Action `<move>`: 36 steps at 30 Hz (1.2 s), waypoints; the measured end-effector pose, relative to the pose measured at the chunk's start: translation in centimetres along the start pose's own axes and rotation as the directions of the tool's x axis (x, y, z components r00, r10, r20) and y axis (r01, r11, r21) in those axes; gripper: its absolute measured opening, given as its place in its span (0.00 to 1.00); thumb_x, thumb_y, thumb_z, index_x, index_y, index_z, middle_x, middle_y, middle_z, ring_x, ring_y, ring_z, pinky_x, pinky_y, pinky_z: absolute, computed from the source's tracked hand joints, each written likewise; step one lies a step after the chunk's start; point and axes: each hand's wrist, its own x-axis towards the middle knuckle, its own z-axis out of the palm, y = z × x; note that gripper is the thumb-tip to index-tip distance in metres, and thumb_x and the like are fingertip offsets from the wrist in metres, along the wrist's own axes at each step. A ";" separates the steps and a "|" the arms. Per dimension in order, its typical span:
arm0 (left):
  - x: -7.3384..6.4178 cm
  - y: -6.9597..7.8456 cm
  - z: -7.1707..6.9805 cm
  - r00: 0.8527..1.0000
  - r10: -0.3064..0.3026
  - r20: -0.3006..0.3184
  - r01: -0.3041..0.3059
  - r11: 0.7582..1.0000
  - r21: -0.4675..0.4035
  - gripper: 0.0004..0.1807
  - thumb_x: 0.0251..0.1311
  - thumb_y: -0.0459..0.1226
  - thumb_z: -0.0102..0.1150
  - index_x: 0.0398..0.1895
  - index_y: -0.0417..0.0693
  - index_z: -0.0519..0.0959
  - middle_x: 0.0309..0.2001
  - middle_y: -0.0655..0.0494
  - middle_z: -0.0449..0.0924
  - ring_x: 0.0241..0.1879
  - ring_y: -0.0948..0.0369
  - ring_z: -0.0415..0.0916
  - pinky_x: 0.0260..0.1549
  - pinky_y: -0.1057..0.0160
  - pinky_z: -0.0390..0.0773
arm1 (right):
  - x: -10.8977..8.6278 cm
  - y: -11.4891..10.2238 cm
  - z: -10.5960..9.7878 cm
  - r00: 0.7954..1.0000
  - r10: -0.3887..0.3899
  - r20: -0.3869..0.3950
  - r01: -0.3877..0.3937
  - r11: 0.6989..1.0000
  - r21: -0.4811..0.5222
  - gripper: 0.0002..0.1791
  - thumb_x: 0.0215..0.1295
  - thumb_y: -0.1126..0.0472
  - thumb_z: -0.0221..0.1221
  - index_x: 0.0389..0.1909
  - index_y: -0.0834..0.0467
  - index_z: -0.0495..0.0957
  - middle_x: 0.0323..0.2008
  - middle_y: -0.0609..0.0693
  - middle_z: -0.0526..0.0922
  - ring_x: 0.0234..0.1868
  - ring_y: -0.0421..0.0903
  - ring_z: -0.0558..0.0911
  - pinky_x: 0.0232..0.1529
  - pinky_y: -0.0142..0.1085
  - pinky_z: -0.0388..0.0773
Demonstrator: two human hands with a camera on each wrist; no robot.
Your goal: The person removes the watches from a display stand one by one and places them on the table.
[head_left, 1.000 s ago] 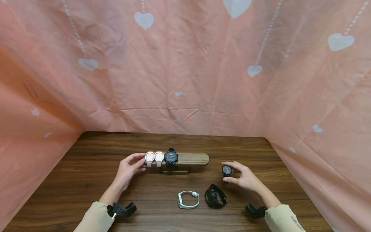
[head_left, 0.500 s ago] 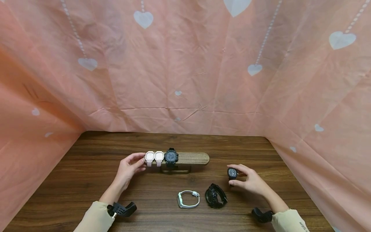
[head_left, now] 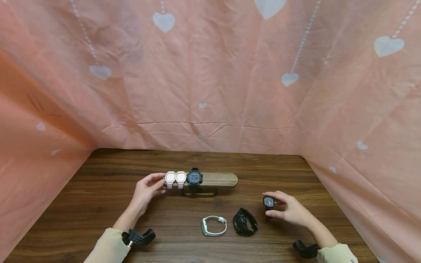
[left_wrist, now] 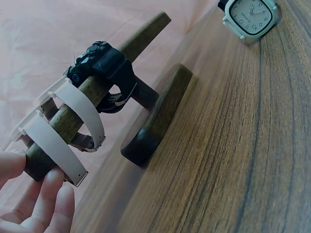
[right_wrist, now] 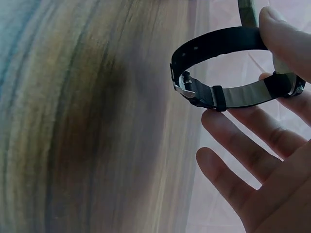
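Note:
My left hand [head_left: 147,191] grips the left end of a wooden watch stand [head_left: 219,179]. Strapped on its bar are two watches with pale straps, the outer pale watch [head_left: 170,178] and the inner pale watch [head_left: 181,177], and beside them a chunky black watch [head_left: 194,177]. Over the table at the right, my right hand [head_left: 291,210] pinches a black-strapped watch [head_left: 269,202] between thumb and fingers. In the right wrist view the black strap [right_wrist: 214,46] is buckled into a loop, with part of the case hidden by the fingers.
On the wooden table [head_left: 148,241], a white watch [head_left: 213,226] lies on its side in front of the stand. Right of it lies another black watch [head_left: 245,222]. A pink curtain [head_left: 204,73] with hearts encloses the back and sides.
The right hand has carried the black-strapped watch to the right and closer to the table's near side, away from the stand. The left hand and the stand have stayed put.

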 end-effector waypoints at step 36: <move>0.0 -0.2 -0.1 1.000 0.011 0.003 -0.011 1.000 -0.007 0.21 0.56 0.33 0.63 0.52 0.33 0.74 0.39 0.50 0.79 0.30 0.58 0.80 0.34 0.59 0.82 | -1.1 -2.5 -0.9 0.941 0.190 0.281 -0.120 0.961 -0.250 0.33 0.49 0.44 0.67 0.54 0.56 0.74 0.47 0.50 0.75 0.43 0.50 0.77 0.37 0.47 0.76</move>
